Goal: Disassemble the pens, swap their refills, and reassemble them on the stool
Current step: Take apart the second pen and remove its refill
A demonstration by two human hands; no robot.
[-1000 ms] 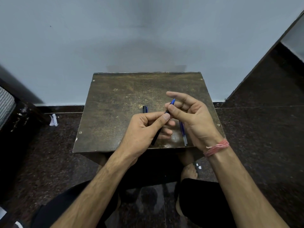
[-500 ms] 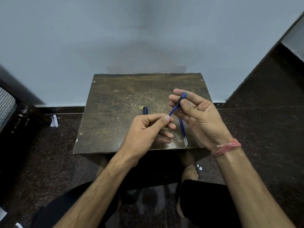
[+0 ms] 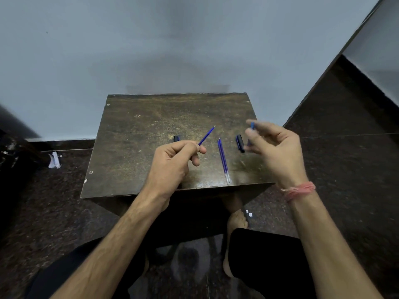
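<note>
Refill work centres on the left hand (image 3: 172,162), whose grip is clenched around a thin blue pen refill with a fine metal tip (image 3: 206,136); the tip points up and away, above the dark worn wooden stool (image 3: 133,147). Right of that hand, a pair of loose blue refills with clear ends (image 3: 223,160) lies flat on the stool top, running toward its near edge. Right of these refills, a short black pen cap (image 3: 240,143) rests on the stool. The right hand (image 3: 278,149), blurred, hovers beside the cap, its grip pinching a small blue pen piece (image 3: 252,125) at the fingertips. Just behind the left hand, another black pen part (image 3: 176,138) peeks out.
</note>
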